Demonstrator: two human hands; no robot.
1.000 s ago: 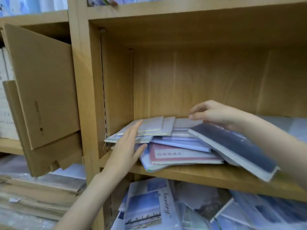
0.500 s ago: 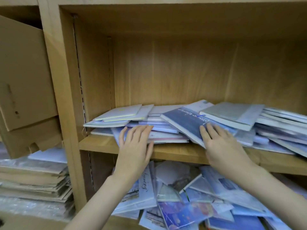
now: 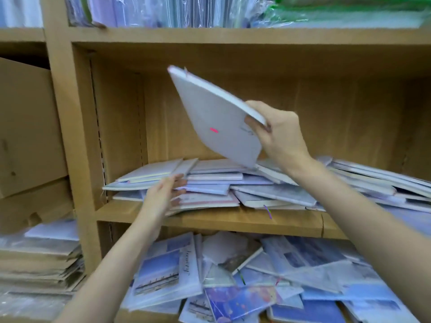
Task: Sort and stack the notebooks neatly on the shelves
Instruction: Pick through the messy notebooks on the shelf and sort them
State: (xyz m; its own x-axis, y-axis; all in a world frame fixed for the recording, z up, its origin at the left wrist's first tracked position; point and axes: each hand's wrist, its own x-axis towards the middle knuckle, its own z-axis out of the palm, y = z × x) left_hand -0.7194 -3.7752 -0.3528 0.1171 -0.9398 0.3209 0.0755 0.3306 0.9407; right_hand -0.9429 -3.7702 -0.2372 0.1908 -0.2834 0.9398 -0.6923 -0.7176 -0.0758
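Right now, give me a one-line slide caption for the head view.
Right hand lifts a pale notebook above the messy pile on the middle shelf; left hand touches the pile.

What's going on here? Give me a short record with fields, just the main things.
Place: wooden shelf
Right hand: grips a pale grey notebook, lifted and tilted above the pile
Left hand: fingers on the messy notebooks on the middle shelf
Lower shelf: loose blue-covered notebooks, unsorted
Left side: cardboard box
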